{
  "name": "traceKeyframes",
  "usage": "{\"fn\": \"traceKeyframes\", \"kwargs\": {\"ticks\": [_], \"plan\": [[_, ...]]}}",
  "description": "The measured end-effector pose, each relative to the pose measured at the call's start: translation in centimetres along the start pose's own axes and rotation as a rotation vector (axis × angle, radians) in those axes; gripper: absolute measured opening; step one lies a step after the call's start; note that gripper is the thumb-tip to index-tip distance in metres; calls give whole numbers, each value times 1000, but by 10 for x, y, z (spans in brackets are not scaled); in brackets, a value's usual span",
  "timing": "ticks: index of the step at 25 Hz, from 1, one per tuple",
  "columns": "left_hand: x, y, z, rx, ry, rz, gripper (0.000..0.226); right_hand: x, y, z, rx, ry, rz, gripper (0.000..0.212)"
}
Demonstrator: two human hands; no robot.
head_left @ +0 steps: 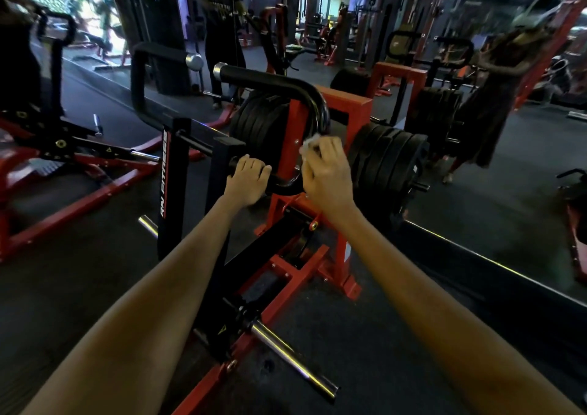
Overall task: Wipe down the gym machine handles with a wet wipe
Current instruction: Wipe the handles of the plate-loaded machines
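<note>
Two bare forearms are stretched forward. The black handle (279, 183) is gripped by the curled left hand (246, 181); just beside it, a white wet wipe (306, 147) is pinched against the handle's bend by the right hand (327, 173). Stacked weight plates (386, 160) are seen behind.

— What have you got in your hands?
— Your left hand (246, 178) grips the lower end of the black handle (270, 81). Your right hand (325, 173) pinches a white wipe (307, 145) against the handle's curve.
— And around it?
— Black plates (386, 157) sit just behind, on the red frame (346, 109).
</note>
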State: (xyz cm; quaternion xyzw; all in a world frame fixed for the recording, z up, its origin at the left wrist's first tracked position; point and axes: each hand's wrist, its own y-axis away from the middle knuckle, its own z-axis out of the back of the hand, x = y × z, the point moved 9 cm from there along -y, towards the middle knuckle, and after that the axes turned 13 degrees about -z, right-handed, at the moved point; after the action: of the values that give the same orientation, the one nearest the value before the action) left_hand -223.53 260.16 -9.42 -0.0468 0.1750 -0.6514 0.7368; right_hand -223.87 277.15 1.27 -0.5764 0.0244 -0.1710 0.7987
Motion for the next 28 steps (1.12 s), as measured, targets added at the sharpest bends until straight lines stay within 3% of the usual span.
{"fn": "traceKeyframes", "kwargs": {"ticks": [1,4,6,8,11,15,18,21,24,28], "plan": [[4,-2,-2,34,29,-17,27,5,13,-5,40,37,37,12],[-6,5,10,-75,13,-45,28,-2,8,-2,59,16,19,9],[-3,15,18,-186,-4,72,39,-12,-6,12,-11,46,-10,12],[2,30,17,-302,14,83,46,-8,1,17,-42,81,83,15],[8,50,26,-384,-157,-24,56,5,31,11,-24,80,299,10],[64,61,41,-336,-166,94,80,9,39,-6,58,98,290,13],[90,47,51,-254,-134,42,89,31,56,-29,135,223,297,16],[93,30,46,-177,-13,-50,94,35,56,-46,188,287,191,18],[89,24,36,-205,164,-79,100,38,52,-63,223,366,107,20],[86,25,32,-258,146,-66,99,45,48,-88,264,403,-37,19]]}}
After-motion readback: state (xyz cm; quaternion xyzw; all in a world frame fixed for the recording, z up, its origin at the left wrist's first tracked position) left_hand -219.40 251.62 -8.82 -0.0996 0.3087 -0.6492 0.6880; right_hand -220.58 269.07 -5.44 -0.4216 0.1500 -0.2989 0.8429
